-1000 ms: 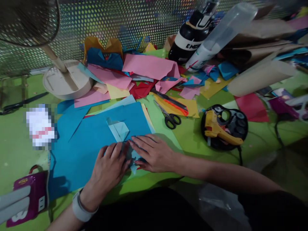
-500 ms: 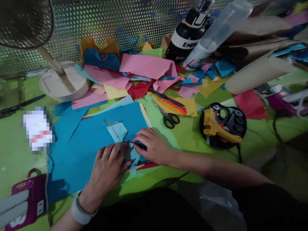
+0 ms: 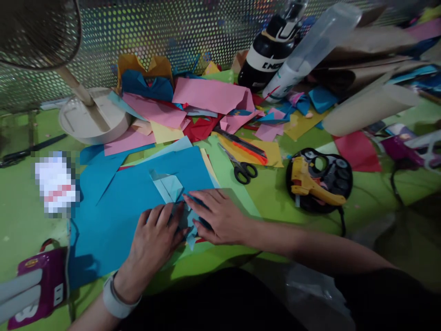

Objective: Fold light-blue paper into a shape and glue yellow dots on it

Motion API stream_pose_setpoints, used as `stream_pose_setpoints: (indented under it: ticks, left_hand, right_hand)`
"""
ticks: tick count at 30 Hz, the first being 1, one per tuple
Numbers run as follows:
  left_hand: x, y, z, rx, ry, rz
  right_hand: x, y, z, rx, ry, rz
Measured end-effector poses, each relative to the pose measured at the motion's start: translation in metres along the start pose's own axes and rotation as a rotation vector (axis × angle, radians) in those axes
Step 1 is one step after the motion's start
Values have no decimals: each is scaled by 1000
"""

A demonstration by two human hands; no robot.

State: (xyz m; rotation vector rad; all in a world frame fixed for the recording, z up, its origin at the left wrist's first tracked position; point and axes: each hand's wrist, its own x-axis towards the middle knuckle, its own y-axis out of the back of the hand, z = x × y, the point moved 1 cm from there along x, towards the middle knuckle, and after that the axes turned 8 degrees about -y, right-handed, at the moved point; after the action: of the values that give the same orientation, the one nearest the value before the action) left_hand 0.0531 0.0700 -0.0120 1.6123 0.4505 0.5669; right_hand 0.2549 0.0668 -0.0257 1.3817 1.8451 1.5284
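A folded piece of light blue paper [image 3: 185, 219] lies between my hands, its ends partly covered by my fingers. My left hand [image 3: 156, 234] holds its left side, with bent fingertips and thumb pressed on it. From the right, my right hand [image 3: 220, 216] rests over the other side, fingers stretched out and thumb apart, touching the paper. Just above my fingertips is another folded light blue piece [image 3: 168, 186]. Both lie on a large blue sheet [image 3: 106, 220] atop a stack of coloured paper.
Scissors [image 3: 245, 172] and an orange-and-black cutter [image 3: 244, 148] lie beyond my right hand. A yellow glue gun [image 3: 315, 184] sits in a black tray farther right. Paper scraps [image 3: 210, 96], bottles [image 3: 265, 55] and a fan base [image 3: 94, 119] line the back. A purple device [image 3: 41, 280] is at lower left.
My right hand has shifted from a close pinch at the paper's upper edge to fingers spread over it, its thumb moving down towards me. My left hand stays nearly in place.
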Motion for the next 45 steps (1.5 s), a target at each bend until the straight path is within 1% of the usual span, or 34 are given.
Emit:
stream_pose_setpoints:
  ticks: [2, 4, 10, 14, 17, 20, 23, 30, 34, 39, 45]
  left_hand:
    - [0, 0, 0, -2, 3, -4]
    - [1, 0, -1, -4, 4, -13]
    - [2, 1, -1, -14, 4, -39]
    - [1, 1, -1, -6, 3, -34]
    - [1, 2, 0, -4, 11, -32]
    - [1, 2, 0, -12, 32, -40]
    - [1, 1, 1, -18, 43, -48]
    - [-2, -1, 4, -35, 56, -14]
    - [-3, -2, 7, -58, 77, -1]
    - [-6, -7, 9, -67, 25, 9]
    - [-8, -17, 6, -89, -3, 69]
  right_hand:
    - [-2, -3, -3, -77, 74, -24]
    - [-4, -7, -3, -134, 95, -31]
    - [-6, -13, -2, -186, 97, 0]
    - [-7, -12, -2, -195, 71, -24]
    - [-8, -12, -3, -161, 42, -37]
    - [-9, -10, -3, -138, 46, -33]
    - [-9, -8, -2, -162, 52, -26]
    - [-14, -6, -1, -225, 89, -23]
    - [-17, -1, -1, -225, 79, -22]
    - [0, 6, 1, -193, 56, -30]
    - [25, -6, 11, -156, 156, -155]
